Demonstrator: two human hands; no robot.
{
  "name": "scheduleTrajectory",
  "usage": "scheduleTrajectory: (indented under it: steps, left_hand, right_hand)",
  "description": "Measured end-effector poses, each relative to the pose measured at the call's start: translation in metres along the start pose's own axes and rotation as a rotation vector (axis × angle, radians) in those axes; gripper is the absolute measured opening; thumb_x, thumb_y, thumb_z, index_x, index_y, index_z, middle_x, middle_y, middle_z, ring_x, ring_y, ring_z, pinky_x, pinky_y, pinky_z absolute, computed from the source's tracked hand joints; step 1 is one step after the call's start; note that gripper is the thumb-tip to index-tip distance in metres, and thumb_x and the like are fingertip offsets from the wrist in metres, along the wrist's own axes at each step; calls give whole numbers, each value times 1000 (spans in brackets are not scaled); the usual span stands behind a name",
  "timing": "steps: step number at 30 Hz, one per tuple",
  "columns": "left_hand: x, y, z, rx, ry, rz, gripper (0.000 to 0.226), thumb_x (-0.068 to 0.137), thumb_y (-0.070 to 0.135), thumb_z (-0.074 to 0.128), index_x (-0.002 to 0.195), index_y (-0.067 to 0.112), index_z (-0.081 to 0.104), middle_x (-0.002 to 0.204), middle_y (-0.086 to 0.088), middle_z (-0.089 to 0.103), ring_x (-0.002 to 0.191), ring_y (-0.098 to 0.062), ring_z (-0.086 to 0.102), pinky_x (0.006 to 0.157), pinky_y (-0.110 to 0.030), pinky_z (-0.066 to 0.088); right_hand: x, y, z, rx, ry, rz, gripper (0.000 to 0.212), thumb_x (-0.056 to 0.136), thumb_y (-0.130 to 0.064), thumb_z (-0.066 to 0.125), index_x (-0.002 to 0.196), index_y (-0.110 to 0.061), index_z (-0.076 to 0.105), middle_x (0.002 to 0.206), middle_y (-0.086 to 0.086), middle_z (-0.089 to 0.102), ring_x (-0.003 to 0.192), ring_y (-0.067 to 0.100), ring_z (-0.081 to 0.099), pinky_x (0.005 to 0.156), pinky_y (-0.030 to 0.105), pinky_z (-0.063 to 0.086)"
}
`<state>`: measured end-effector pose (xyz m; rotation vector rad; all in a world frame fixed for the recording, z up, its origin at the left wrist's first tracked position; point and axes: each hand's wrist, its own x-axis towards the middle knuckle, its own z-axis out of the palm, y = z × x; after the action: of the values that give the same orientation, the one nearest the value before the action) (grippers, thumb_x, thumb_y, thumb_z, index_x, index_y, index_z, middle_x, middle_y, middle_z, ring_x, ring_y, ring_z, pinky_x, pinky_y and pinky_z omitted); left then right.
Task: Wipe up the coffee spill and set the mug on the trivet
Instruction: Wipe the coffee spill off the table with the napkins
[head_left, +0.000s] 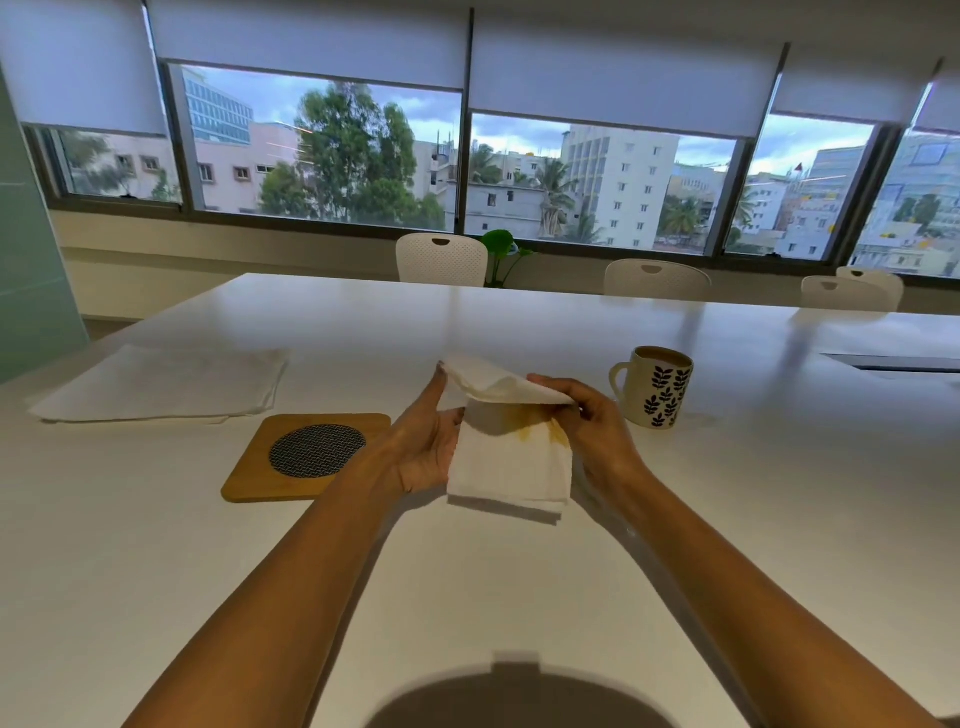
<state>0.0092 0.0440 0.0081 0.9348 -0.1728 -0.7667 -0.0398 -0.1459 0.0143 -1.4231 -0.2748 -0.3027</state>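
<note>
left hand (423, 447) and right hand (587, 421) both pinch my stained napkin (511, 457) | trivet (306, 454) corner hidden behind my wrist | mug (655, 387) clear

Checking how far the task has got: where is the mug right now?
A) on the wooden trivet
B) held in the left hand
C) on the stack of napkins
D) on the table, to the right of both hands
D: the mug stands on the table right of the hands; the trivet is bare.
</note>
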Motion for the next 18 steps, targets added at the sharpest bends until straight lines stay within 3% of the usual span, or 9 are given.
scheduleTrajectory:
  steps: [2,5,9,11,13,15,17,18]
  left_hand:
    - [-3,-1,2,90,-26,-20,58,85,59,48,121,14,55,104,-17,70,99,-35,68,77,-50,58]
    - [-3,-3,7,216,92,17,27,93,32,52,105,9,61,85,-12,76,78,-27,74,64,-44,61]
    - [0,-4,7,246,295,102,23,100,18,43,100,4,61,80,-14,73,69,-28,70,50,-41,58]
    - [-2,-2,5,226,325,132,23,100,15,43,93,3,62,66,-14,73,53,-25,70,44,-38,58]
    - [-6,1,3,176,309,153,30,99,22,44,90,3,64,67,-15,71,48,-23,69,44,-35,58]
    - [-10,7,5,115,203,137,48,96,46,41,92,9,72,80,-16,72,62,-25,71,53,-35,58]
    - [-11,11,8,167,164,101,57,89,60,41,110,13,65,88,-13,72,76,-27,69,61,-34,60]
    - [-11,12,10,234,207,98,56,88,56,48,119,12,59,89,-12,72,78,-26,69,62,-34,60]
  right_hand:
    - [3,2,0,17,49,-20,30,92,2,48,97,-17,71,97,-1,71,77,7,71,61,18,54]
    - [5,0,0,-37,23,-58,31,94,1,45,88,-15,70,103,-8,69,85,0,68,65,14,52]
    - [4,-2,-3,-56,-158,-54,33,95,6,38,81,-6,66,107,-1,62,81,0,66,61,13,51]
    - [4,-4,-8,-165,-232,-86,35,94,10,37,81,-7,65,114,-3,61,94,3,64,73,18,52]
    - [7,-4,-13,-389,-272,-149,35,94,10,39,84,-11,66,119,-4,59,110,13,58,88,27,49]
    - [11,-5,-16,-548,-271,-176,33,94,7,42,86,-14,67,119,-6,56,114,16,54,93,28,48]
    - [11,-6,-16,-640,-271,-238,33,93,5,46,87,-18,68,116,-13,55,109,9,54,91,22,48]
    - [11,-6,-17,-671,-281,-272,33,93,4,47,89,-20,69,114,-17,54,107,5,54,91,21,48]
